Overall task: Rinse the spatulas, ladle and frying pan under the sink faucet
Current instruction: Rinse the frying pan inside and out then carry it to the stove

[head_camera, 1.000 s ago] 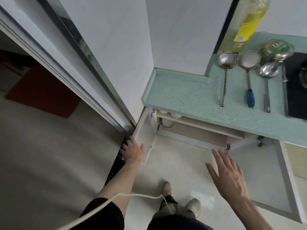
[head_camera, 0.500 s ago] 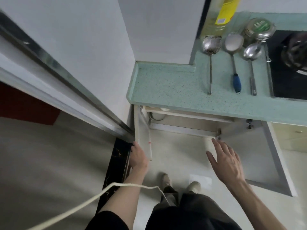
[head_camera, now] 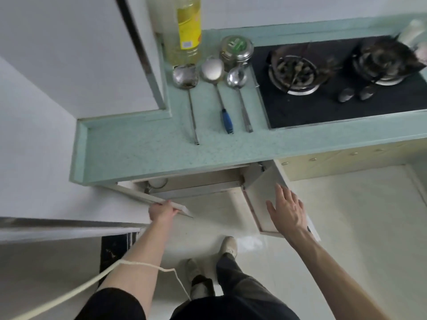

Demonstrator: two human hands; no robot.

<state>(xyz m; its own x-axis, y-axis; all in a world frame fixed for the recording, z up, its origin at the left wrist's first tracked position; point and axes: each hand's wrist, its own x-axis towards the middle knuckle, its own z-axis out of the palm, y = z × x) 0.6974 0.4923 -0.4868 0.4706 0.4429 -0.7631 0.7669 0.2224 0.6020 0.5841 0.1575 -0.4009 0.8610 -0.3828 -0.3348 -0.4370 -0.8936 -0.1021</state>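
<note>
Three utensils lie side by side on the green counter [head_camera: 129,148]: a steel spatula [head_camera: 187,84] on the left, a blue-handled spatula [head_camera: 216,82] in the middle, a steel ladle [head_camera: 238,86] on the right. Below the counter both cabinet doors stand partly open. My left hand [head_camera: 161,212] grips the edge of the left cabinet door [head_camera: 147,197]. My right hand [head_camera: 287,209] lies flat with straight fingers against the right cabinet door [head_camera: 261,188]. No frying pan or sink is in view.
A yellow oil bottle [head_camera: 184,31] and a steel jar [head_camera: 235,50] stand behind the utensils. A black gas hob [head_camera: 323,105] with two burners fills the counter's right. White walls close the left. My feet stand on the pale floor [head_camera: 346,227].
The view swung right and up, bringing the hob into sight. Both cabinet doors have swung further toward closed, the left hand now gripping its door edge, the right hand pressed on its door.
</note>
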